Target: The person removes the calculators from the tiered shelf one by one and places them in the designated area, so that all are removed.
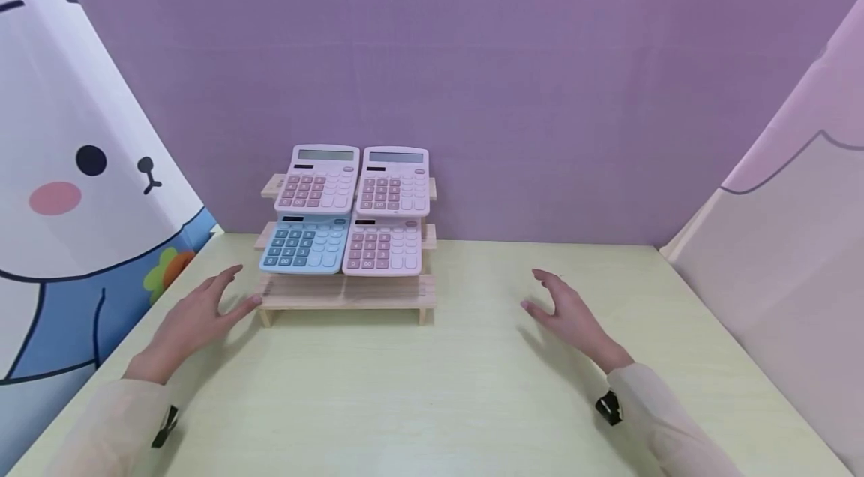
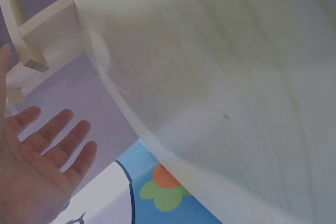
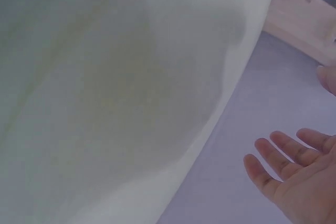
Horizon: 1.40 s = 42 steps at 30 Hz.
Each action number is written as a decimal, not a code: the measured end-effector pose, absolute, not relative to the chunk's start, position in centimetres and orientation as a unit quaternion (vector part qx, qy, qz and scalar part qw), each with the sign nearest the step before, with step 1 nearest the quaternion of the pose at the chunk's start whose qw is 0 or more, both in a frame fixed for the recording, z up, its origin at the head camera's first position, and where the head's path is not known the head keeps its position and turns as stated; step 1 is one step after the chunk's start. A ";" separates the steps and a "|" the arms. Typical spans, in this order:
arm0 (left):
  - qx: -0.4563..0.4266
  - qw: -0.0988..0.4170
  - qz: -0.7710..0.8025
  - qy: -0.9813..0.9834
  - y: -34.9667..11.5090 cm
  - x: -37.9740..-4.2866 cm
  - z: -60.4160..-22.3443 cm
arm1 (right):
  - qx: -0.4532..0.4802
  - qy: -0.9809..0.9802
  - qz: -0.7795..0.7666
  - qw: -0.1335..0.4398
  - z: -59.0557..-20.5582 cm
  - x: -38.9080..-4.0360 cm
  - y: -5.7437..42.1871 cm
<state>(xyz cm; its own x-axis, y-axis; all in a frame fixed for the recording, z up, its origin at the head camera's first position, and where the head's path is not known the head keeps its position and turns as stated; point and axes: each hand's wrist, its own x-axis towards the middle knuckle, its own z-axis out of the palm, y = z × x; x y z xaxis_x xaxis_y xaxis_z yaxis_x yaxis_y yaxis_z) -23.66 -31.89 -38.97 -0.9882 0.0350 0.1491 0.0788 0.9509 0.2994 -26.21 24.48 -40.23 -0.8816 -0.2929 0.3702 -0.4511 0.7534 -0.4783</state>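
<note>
Nothing gripped. Left hand (image 1: 196,316) open, fingers spread and relaxed, thumb just beside the near-left corner of the wooden rack (image 1: 347,291), perhaps touching. Right hand (image 1: 563,312) also open and empty, hovering over the pale table (image 1: 472,387), well to the right of the rack. On the rack's stepped shelves: blue calculator (image 1: 305,243) lower left, three pink calculators (image 1: 390,214) filling the remaining places. Lowest, nearest step bare. Judged so far: four calculators seated, none in hand, front step unfilled. Purple wall behind.
</note>
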 end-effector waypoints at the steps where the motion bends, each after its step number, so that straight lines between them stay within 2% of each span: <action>1: -0.031 0.070 -0.159 -0.984 -31.8 -23.7 -38.9 | 0.205 -0.923 0.294 0.139 -40.2 -26.3 24.3; 17: -0.056 0.064 -0.193 -0.977 -30.5 -24.2 -38.4 | 0.231 -0.884 0.383 0.136 -40.3 -27.0 20.8; 42: -0.095 0.069 -0.239 -0.964 -30.6 -24.8 -39.3 | 0.214 -0.825 0.523 0.037 -39.8 -27.3 14.3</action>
<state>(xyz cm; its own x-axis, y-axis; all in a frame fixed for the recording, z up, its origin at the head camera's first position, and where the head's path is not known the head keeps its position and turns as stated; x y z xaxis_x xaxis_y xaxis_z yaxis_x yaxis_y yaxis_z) -24.83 -30.61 -39.32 -0.9724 0.1508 0.1782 0.2167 0.8671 0.4485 -27.29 14.29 -39.75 -0.9061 -0.3140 0.2835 -0.3904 0.3626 -0.8462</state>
